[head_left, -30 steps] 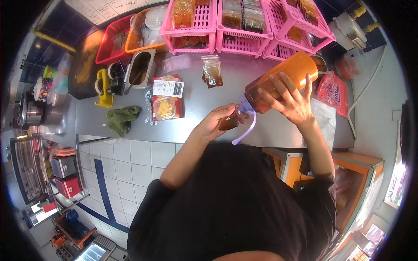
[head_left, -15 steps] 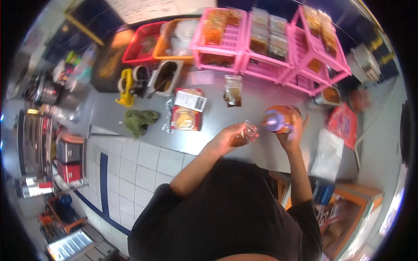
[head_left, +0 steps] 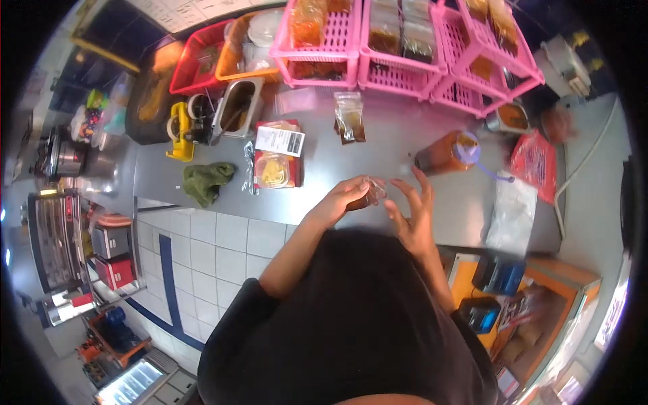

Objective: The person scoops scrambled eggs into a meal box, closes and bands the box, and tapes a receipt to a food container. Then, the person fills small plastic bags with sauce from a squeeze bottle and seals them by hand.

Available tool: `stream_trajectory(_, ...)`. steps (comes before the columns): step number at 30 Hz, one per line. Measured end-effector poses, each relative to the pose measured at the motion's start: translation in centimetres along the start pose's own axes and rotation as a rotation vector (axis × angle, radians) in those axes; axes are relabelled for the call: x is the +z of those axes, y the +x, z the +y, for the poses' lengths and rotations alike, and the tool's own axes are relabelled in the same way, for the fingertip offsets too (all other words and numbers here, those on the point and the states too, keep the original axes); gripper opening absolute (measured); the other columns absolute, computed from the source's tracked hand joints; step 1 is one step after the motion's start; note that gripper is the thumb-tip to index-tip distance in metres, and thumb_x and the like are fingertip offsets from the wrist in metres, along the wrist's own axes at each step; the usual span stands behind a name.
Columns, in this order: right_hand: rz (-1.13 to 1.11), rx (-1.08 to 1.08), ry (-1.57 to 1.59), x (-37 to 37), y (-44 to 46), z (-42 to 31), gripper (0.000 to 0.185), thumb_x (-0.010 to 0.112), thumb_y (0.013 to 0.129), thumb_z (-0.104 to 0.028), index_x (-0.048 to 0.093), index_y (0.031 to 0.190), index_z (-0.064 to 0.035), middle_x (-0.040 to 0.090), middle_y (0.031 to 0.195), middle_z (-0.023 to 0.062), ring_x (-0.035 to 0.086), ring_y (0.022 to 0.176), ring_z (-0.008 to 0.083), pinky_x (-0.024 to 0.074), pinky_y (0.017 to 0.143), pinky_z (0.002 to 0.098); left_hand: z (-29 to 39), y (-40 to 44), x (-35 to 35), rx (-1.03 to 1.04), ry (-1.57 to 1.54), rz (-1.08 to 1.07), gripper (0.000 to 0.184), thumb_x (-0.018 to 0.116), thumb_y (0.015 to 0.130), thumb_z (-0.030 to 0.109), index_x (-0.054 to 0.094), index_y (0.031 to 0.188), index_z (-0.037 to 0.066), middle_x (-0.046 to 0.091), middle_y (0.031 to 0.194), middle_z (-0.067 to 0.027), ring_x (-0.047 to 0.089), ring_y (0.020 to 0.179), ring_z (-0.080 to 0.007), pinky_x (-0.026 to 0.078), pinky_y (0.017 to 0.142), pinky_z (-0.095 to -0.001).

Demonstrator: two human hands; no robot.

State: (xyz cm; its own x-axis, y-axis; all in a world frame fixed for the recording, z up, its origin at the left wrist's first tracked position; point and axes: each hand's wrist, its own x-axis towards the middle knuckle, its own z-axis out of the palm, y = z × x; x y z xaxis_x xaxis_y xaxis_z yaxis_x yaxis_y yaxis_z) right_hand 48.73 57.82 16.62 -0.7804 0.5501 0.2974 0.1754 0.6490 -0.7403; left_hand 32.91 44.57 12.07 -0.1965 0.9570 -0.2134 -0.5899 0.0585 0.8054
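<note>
A small clear plastic bag [head_left: 371, 192] with dark sauce inside is gripped by my left hand [head_left: 343, 197] near the counter's front edge. Just right of the bag, my right hand [head_left: 416, 219] is empty, its fingers apart. Beyond it a squeeze bottle [head_left: 445, 154] of orange-brown sauce with a lilac cap stands on the steel counter [head_left: 317, 196]. Filled sachets [head_left: 349, 120] lie at the counter's middle. To the left sits a red box [head_left: 277, 156] with a white label and a clear-lidded tub.
Pink baskets [head_left: 398, 71] with sachets line the back. A steel pan [head_left: 237, 108], a yellow tape dispenser [head_left: 180, 133] and a green cloth [head_left: 206, 183] are at left. On the right are a red packet [head_left: 533, 165] and a white bag [head_left: 511, 216].
My right hand has let go of the squeeze bottle, which was tipped over the bag and now stands on the counter. My left hand has kept the bag. The camera view has shifted.
</note>
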Motion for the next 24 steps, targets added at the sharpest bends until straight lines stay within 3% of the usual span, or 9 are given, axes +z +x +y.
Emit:
stream_trajectory(6, -0.166, -0.104, -0.028, -0.2, 1.6, 0.1, 0.013, 0.077, 0.083, -0.022, 0.073, 0.093, -0.0149, 0.056, 0.132, 0.0115, 0.047, 0.129, 0.0359, 0.026, 0.11, 0.0655, -0.2, -0.6, 1.0, 0.015, 0.021, 0.006, 0.049, 0.046, 0.107, 0.04, 0.057, 0.131, -0.002, 0.066, 0.117, -0.0085, 0.061, 0.112, -0.0161, 0.047, 0.1, -0.0341)
stream_trajectory(10, -0.168, -0.112, -0.143, -0.4, 1.9, -0.1, 0.011, 0.078, 0.082, -0.023, 0.072, 0.086, -0.015, 0.056, 0.131, 0.0069, 0.048, 0.129, 0.0327, 0.026, 0.111, 0.0651, -0.1, -1.4, 1.8, 0.139, 0.326, 0.272, 0.037, 0.058, 0.103, 0.029, 0.065, 0.118, -0.004, 0.072, 0.101, -0.0089, 0.066, 0.094, -0.0136, 0.053, 0.088, -0.029)
stream_trajectory(13, -0.16, -0.102, -0.122, 0.0, 1.9, 0.1, 0.015, 0.079, 0.081, -0.021, 0.069, 0.089, -0.0123, 0.064, 0.117, 0.0041, 0.056, 0.118, 0.0304, 0.0255, 0.111, 0.0647, -0.1, -1.5, 1.9, 0.24, 0.582, 0.389, 0.024, 0.064, 0.099, 0.02, 0.069, 0.107, -0.003, 0.073, 0.092, -0.0088, 0.068, 0.086, -0.0124, 0.055, 0.079, -0.0277)
stream_trajectory(15, -0.313, 0.03, 0.033, 0.3, 1.7, 0.6, 0.026, 0.079, 0.08, -0.016, 0.064, 0.1, -0.0082, 0.07, 0.098, 0.0052, 0.063, 0.106, 0.0294, 0.0297, 0.112, 0.0579, 0.3, -1.7, 2.3, 0.244, 0.668, 0.433, 0.019, 0.067, 0.098, 0.016, 0.069, 0.101, -0.003, 0.073, 0.089, -0.0089, 0.068, 0.083, -0.0121, 0.055, 0.075, -0.0277)
stream_trajectory(16, -0.319, 0.029, 0.033, 0.8, 1.6, 0.9, 0.026, 0.079, 0.08, -0.016, 0.064, 0.1, -0.0082, 0.07, 0.098, 0.0052, 0.063, 0.106, 0.0294, 0.0297, 0.112, 0.0579, 0.7, -1.8, 2.7, 0.245, 0.689, 0.43, 0.019, 0.066, 0.097, 0.016, 0.069, 0.099, -0.002, 0.073, 0.088, -0.0094, 0.067, 0.081, -0.0132, 0.054, 0.074, -0.0283)
stream_trajectory(18, -0.25, 0.157, 0.36, 1.7, 1.6, 1.2, 0.039, 0.079, 0.079, -0.008, 0.056, 0.111, -0.0036, 0.07, 0.085, 0.0069, 0.067, 0.093, 0.0239, 0.0424, 0.103, 0.0448, 0.8, -1.7, 2.9, 0.249, 0.708, 0.433, 0.018, 0.066, 0.097, 0.016, 0.068, 0.096, -0.002, 0.073, 0.086, -0.0099, 0.066, 0.079, -0.0143, 0.052, 0.073, -0.0289)
stream_trajectory(19, -0.254, 0.152, 0.359, 1.6, 1.7, 1.0, 0.039, 0.079, 0.079, -0.008, 0.056, 0.111, -0.0036, 0.07, 0.085, 0.0069, 0.067, 0.093, 0.0239, 0.0424, 0.103, 0.0448, 0.7, -1.7, 2.8, 0.266, 0.677, 0.426, 0.018, 0.066, 0.097, 0.016, 0.068, 0.096, -0.002, 0.073, 0.086, -0.0097, 0.066, 0.077, -0.0146, 0.051, 0.071, -0.0291)
stream_trajectory(21, -0.235, 0.355, 0.566, 1.3, 1.9, 0.0, 0.045, 0.078, 0.079, -0.002, 0.053, 0.116, -0.0025, 0.071, 0.088, 0.0082, 0.067, 0.088, 0.0164, 0.0501, 0.086, 0.0325, 1.1, -1.7, 2.8, 0.285, 0.647, 0.423, 0.018, 0.066, 0.097, 0.016, 0.068, 0.095, -0.002, 0.073, 0.085, -0.0094, 0.066, 0.076, -0.0149, 0.051, 0.069, -0.0294)
stream_trajectory(24, -0.203, 0.393, 0.703, 1.8, 1.9, -0.1, 0.045, 0.077, 0.081, 0.0, 0.053, 0.119, -0.0022, 0.07, 0.086, 0.0072, 0.066, 0.082, 0.0125, 0.0514, 0.075, 0.0282, 1.8, -1.9, 2.8, 0.356, 0.767, 0.436, 0.02, 0.066, 0.097, 0.017, 0.068, 0.095, -0.002, 0.072, 0.085, -0.0094, 0.066, 0.076, -0.0159, 0.05, 0.069, -0.03)
